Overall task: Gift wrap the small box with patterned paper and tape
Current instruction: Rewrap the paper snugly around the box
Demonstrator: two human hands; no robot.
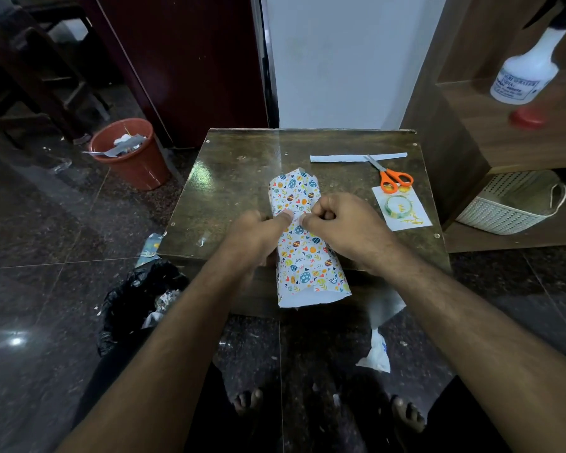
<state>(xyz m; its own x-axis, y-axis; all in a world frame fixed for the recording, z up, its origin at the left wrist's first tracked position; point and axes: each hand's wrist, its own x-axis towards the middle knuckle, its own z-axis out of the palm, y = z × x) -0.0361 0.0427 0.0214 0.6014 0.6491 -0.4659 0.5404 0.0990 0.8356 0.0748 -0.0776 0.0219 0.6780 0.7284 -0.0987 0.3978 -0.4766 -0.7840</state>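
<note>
Here the patterned paper, rolled round the hidden small box, lies lengthwise on the small table, its near end hanging past the table's near edge; both hands meet over its middle. The left hand is curled, thumb pressing the paper's seam; the right hand is fisted, its fingertips pinching at the same seam. Right of the paper lie orange scissors and a tape roll on a card with unreadable yellow writing.

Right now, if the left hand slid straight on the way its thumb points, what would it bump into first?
Probably the right hand. The left hand has its thumb on the wrapped box, aimed rightward at the other thumb, close by; past that lies the tape roll.
</note>
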